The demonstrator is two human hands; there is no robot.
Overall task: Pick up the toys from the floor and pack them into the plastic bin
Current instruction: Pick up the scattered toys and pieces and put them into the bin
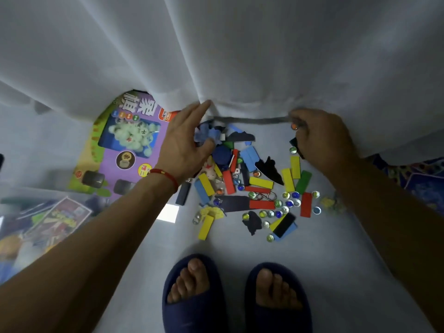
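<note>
Head view, looking down at a pale floor [240, 251]. A white curtain [216, 56] hangs across the far side, its hem bounding the toy pile; bare floor lies open between the pile and the two feet in dark blue slippers [194, 294] at the near edge. At left lies a purple game box [134, 150], flat on the floor, and at the near left edge the plastic bin [36, 219] shows, blurred, with printed boxes inside. The left hand [185, 145], a red string bracelet [165, 176] at its wrist, reaches forward with fingers spread and slightly bent over the far left part of the pile, its fingertips at blue foam pieces [206, 135]; whether it grips any cannot be told. The right hand [319, 138] reaches to the far right of the pile, fingers curled, pinching an orange marble [294, 127] just under the curtain hem. The scattered toys [252, 188], coloured flat blocks, glass marbles and dark foam shapes, lie between and nearer than both hands.
</note>
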